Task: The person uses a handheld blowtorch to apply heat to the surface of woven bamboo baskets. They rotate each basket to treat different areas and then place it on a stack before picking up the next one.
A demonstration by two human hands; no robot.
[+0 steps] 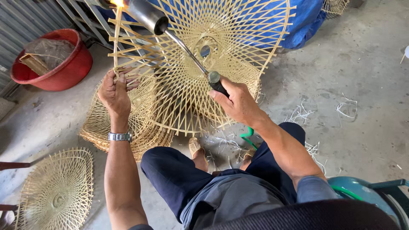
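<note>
Head view shows the left hand (114, 91) pinching the woven bamboo frame's (200, 64) left edge, while the right hand (236, 102) clenches the gas torch (179, 42), its tube slanting up-left toward that edge.

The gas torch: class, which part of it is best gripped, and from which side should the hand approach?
Probably grip the dark handle at the near end of the gas torch, as the right hand does, coming from below. The long thin tube keeps fingers away from the flame beside the woven bamboo frame.
</note>
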